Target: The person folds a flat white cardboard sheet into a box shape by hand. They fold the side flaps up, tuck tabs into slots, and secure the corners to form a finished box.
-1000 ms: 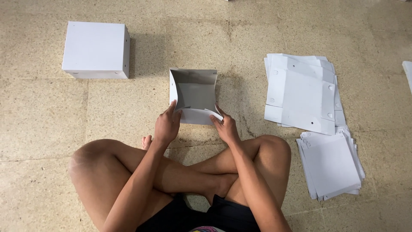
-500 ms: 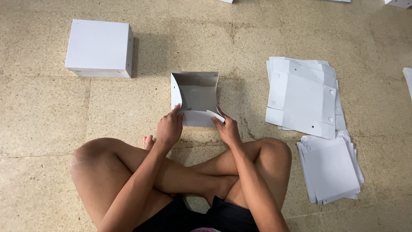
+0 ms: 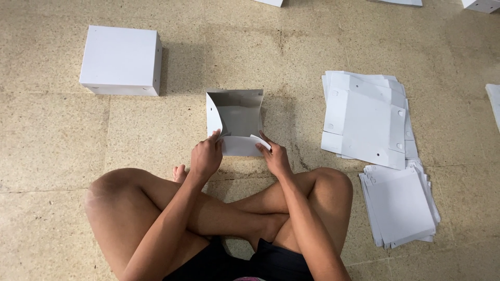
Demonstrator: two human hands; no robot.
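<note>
Speckled floor [image 3: 62,156], white boxes [image 3: 121,60], flat cardboard stacks [image 3: 367,117]

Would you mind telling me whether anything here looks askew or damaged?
Nothing looks damaged. The half-folded white box between the left hand and right hand has bowed walls, and the flat sheet stack is fanned unevenly.

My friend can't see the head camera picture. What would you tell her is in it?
A person sitting cross-legged on a speckled floor holds a half-folded white box with the left hand and right hand. A finished white box sits far left; flat white sheets lie stacked at right.
</note>
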